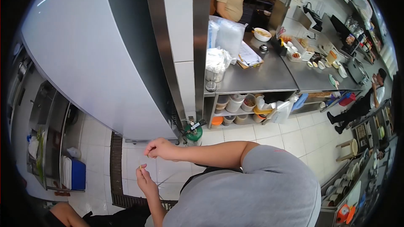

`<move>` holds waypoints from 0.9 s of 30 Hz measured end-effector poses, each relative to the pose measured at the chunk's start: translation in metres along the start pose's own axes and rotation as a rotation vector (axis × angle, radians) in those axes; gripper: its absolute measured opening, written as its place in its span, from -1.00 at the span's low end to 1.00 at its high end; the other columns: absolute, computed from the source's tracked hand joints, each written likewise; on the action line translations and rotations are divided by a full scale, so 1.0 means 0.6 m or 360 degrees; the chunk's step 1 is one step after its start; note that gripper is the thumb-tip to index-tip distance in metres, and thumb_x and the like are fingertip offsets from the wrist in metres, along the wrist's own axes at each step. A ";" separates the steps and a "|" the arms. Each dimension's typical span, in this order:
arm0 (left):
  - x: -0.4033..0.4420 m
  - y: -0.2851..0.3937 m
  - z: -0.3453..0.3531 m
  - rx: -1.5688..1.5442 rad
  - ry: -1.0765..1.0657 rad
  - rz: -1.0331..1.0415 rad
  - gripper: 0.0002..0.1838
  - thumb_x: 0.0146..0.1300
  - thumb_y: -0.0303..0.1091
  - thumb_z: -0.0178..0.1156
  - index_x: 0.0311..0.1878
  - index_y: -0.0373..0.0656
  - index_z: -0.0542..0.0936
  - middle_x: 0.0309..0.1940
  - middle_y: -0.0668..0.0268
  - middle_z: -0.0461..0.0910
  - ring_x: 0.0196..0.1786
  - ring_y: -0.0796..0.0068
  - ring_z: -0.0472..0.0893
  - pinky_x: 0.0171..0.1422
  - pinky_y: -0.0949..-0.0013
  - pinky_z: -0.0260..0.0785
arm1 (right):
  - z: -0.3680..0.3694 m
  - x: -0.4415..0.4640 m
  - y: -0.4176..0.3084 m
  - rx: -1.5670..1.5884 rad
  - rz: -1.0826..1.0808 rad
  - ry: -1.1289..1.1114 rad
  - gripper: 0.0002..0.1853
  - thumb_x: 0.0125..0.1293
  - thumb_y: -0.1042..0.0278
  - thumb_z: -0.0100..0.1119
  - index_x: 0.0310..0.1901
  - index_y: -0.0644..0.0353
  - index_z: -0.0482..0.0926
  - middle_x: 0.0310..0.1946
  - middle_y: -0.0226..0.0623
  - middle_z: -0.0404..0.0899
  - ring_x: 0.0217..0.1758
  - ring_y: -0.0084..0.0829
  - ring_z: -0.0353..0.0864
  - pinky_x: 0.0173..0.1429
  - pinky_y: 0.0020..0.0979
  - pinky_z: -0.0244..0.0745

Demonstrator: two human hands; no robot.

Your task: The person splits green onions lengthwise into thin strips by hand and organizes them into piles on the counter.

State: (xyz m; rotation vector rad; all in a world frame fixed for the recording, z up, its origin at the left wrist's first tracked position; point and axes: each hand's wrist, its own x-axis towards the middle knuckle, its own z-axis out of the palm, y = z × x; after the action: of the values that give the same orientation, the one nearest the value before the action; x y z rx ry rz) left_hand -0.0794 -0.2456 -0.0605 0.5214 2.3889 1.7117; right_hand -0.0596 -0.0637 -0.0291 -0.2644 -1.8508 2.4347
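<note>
1. Box (78, 174) with a blue side stands on the tiled floor, lower left.
2. Left hand (145, 178), left of centre, pinches a small yellowish piece (140, 167).
3. Right hand (160, 148), just above, has fingertips drawn together; whether they grasp something, I cannot tell.
4. Green cylinder (193, 134) stands near the steel counter (269, 77).

Small item (141, 167) yellowish — shirt (252, 189) plain grey — canister (194, 134) green, box (78, 174) blue, floor tiles (290, 141) white.

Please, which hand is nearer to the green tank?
Right. In the picture, the right hand appears left of and slightly below the green tank; the left hand, farther left and lower.
</note>
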 end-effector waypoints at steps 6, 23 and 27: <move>-0.030 -0.017 0.001 -0.0085 -0.0226 -0.0017 -0.75 0.40 -0.27 -0.11 -0.24 -0.21 0.49 -0.66 0.54 0.16 -0.59 0.73 0.12 -0.52 0.55 -0.03 | -0.023 -0.078 0.001 0.0132 0.0100 0.0150 -0.86 0.08 0.62 0.11 -0.28 0.37 0.58 -0.45 -0.31 0.56 -0.42 -0.58 0.50 -0.29 -0.53 0.44; -0.057 0.012 -0.064 -0.0207 -0.0289 0.0012 -0.75 0.39 -0.23 -0.06 -0.26 -0.18 0.50 -0.69 0.61 0.11 -0.62 0.81 0.06 -0.56 0.59 -0.14 | -0.057 -0.136 -0.470 -0.0668 -0.0796 0.0121 -0.40 0.04 0.67 0.05 0.20 0.33 0.25 -0.46 -0.24 0.55 -0.49 -0.52 0.50 -0.37 -0.50 0.42; -0.060 0.005 -0.065 -0.0195 -0.0319 0.0009 -0.76 0.39 -0.23 -0.05 -0.26 -0.18 0.50 -0.69 0.61 0.11 -0.62 0.81 0.06 -0.56 0.59 -0.14 | -0.062 -0.161 -0.302 -0.0796 -0.0190 -0.0156 -0.64 0.03 0.67 0.08 -0.07 0.30 0.53 -0.48 -0.33 0.56 -0.48 -0.59 0.49 -0.37 -0.55 0.42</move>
State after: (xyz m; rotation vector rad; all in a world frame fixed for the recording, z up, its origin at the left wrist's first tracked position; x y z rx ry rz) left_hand -0.0580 -0.2927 -0.0474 0.6478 2.1325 1.7059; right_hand 0.0336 0.0055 0.1445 -0.0560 -2.4180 1.9062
